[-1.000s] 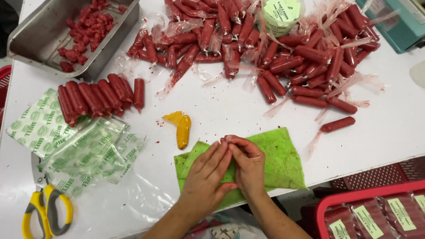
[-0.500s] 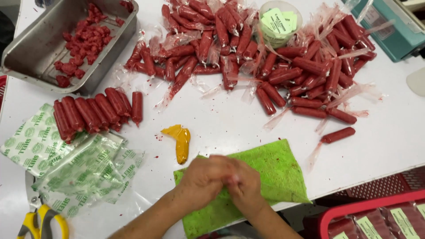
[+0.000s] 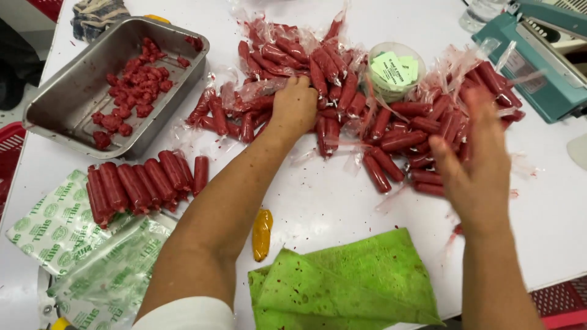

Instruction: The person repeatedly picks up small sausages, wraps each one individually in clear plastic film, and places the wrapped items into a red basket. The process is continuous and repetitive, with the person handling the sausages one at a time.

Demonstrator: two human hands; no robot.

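Observation:
A large heap of red sausages in clear plastic wrappers (image 3: pixel 342 98) covers the far middle of the white table (image 3: pixel 330 201). My left hand (image 3: pixel 295 105) reaches into the heap, fingers closed down on the wrapped sausages. My right hand (image 3: pixel 477 162) hovers blurred over the heap's right side, palm up and fingers spread, holding nothing that I can make out. A neat row of unwrapped red sausages (image 3: pixel 137 185) lies at the left. A stained green cloth (image 3: pixel 348 284) lies crumpled at the near edge.
A steel tray (image 3: pixel 73 98) with red sausage bits stands far left. Green-printed plastic bags (image 3: pixel 85 253) lie near left. A clear tub of green labels (image 3: pixel 394 70) sits in the heap. A teal heat sealer (image 3: pixel 550 55) is far right. A yellow scrap (image 3: pixel 262 233) lies by the cloth.
Both hands left the green cloth, where they were pressed together, and moved forward to the sausage heap: left hand into its middle, right hand over its right side.

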